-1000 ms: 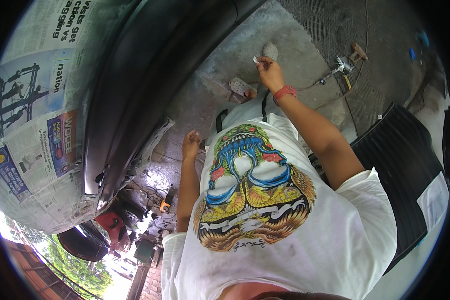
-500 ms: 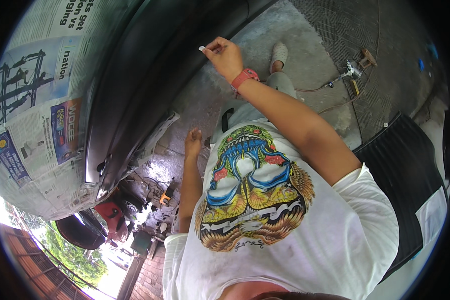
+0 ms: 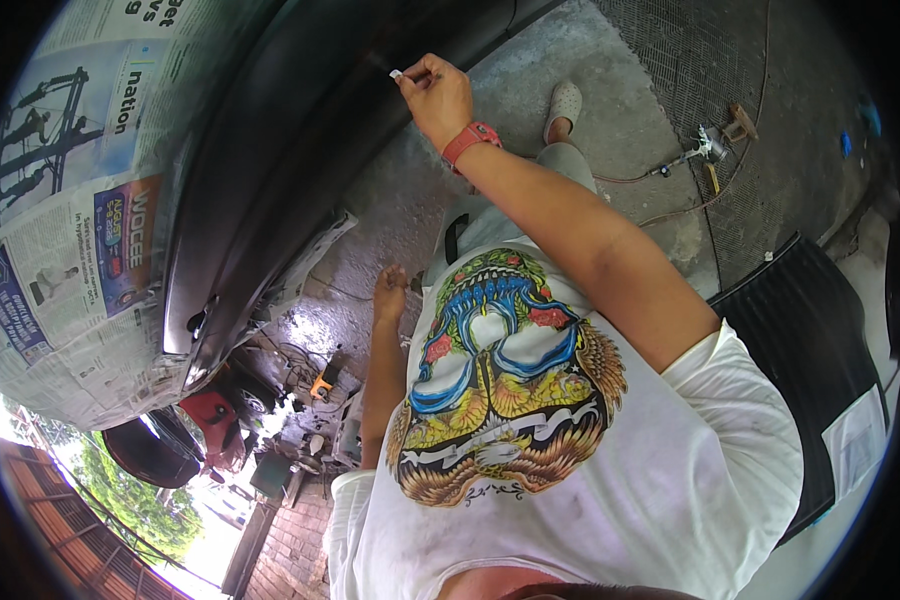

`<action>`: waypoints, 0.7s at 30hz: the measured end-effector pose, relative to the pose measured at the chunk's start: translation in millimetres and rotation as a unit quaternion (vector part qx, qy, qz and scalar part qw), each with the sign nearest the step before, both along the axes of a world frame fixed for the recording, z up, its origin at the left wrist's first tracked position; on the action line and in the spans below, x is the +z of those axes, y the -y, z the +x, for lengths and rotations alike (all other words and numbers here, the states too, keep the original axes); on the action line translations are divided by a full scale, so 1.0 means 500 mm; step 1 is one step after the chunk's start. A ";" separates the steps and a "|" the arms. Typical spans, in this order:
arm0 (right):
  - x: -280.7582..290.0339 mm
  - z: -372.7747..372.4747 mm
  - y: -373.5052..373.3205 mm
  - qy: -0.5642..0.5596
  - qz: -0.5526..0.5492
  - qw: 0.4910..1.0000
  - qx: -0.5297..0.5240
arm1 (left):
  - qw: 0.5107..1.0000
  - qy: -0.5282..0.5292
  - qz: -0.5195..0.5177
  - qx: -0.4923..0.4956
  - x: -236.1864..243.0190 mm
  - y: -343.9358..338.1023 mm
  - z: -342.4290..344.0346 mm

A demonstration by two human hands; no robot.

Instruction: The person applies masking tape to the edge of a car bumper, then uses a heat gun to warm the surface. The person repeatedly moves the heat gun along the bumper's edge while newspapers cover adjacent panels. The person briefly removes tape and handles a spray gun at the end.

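Note:
My right hand [image 3: 432,95] pinches a small white piece [image 3: 397,75] between thumb and fingers, held up at the long black car panel [image 3: 300,110]; whether it touches the surface I cannot tell. A red watch [image 3: 468,143] is on that wrist. My left hand [image 3: 390,285] hangs lower beside my body, fingers loosely bent and apart, with nothing visible in them. It is nearest the panel's lower edge, where masking paper [image 3: 325,240] sticks out. Newspaper sheets [image 3: 70,270] cover the car to the left of the panel.
On the floor to the right lie a spray gun [image 3: 710,142] with a hose and a wire mesh mat [image 3: 660,60]. A ridged black panel [image 3: 770,310] stands beside me at right. Behind at lower left are a red vehicle [image 3: 210,430] and cluttered tools, including an orange one [image 3: 322,385].
My right hand has moved left and up toward the black panel with the white piece. One shoe shifted slightly right; the other is no longer visible. My left hand stayed low.

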State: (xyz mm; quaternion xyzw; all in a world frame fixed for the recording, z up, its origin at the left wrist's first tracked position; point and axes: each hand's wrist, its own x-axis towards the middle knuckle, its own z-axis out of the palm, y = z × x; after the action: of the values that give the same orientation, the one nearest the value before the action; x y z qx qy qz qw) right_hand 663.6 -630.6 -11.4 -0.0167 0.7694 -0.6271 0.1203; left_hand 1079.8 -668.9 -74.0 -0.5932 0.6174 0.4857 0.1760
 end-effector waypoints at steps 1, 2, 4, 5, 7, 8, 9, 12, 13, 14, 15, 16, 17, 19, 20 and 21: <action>-0.002 -0.001 0.001 0.004 0.003 1.000 0.000 | 1.000 -0.003 -0.004 -0.003 0.000 0.001 -0.003; -0.004 -0.002 0.002 -0.010 -0.002 1.000 -0.002 | 1.000 -0.001 -0.008 0.001 0.000 0.003 -0.007; -0.007 -0.004 0.002 -0.010 0.009 1.000 0.000 | 1.000 -0.008 -0.007 0.001 0.000 0.006 -0.013; -0.009 -0.005 0.003 -0.025 -0.001 1.000 -0.003 | 1.000 0.000 -0.008 0.000 0.000 0.007 -0.016; -0.011 -0.007 0.005 -0.025 0.004 1.000 -0.003 | 1.000 -0.009 -0.008 -0.005 0.000 0.010 -0.022; -0.012 -0.008 0.004 -0.030 0.003 1.000 -0.001 | 1.000 -0.001 -0.014 -0.017 0.002 0.012 -0.025; -0.013 -0.007 0.002 -0.024 0.011 1.000 0.003 | 1.000 -0.011 -0.008 -0.010 0.004 0.012 -0.028; -0.014 -0.005 -0.005 -0.032 0.033 0.999 0.014 | 1.000 -0.012 -0.008 -0.011 0.012 0.010 -0.037; -0.015 -0.005 -0.009 -0.024 0.058 0.998 0.021 | 1.000 -0.010 -0.009 -0.013 0.014 0.009 -0.040; -0.015 -0.005 -0.015 -0.025 0.038 0.999 0.019 | 1.000 0.004 -0.013 -0.022 0.015 0.007 -0.043; -0.016 -0.003 -0.023 -0.011 0.035 0.999 0.021 | 1.000 -0.001 -0.007 -0.017 0.015 0.005 -0.045; -0.016 0.001 -0.032 0.008 0.036 0.999 0.024 | 1.000 0.006 -0.003 -0.021 0.013 0.003 -0.046; -0.018 0.003 -0.043 0.030 0.018 0.999 0.029 | 0.999 0.022 -0.004 -0.023 0.009 0.002 -0.045; -0.025 0.004 -0.069 0.080 -0.008 0.996 0.038 | 1.000 0.009 -0.001 -0.020 -0.007 0.002 -0.043; -0.031 0.005 -0.087 0.053 -0.001 0.998 0.037 | 1.000 0.006 -0.002 -0.018 -0.018 0.002 -0.041; -0.039 0.006 -0.107 0.025 0.005 0.999 0.035 | 1.000 -0.001 -0.001 -0.022 -0.029 0.004 -0.038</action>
State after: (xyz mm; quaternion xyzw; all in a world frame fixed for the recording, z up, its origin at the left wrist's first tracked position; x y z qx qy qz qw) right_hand 666.8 -576.8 -30.9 -0.0272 0.7684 -0.6186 0.1616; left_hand 1060.6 -670.7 -88.7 -0.5795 0.6306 0.4817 0.1858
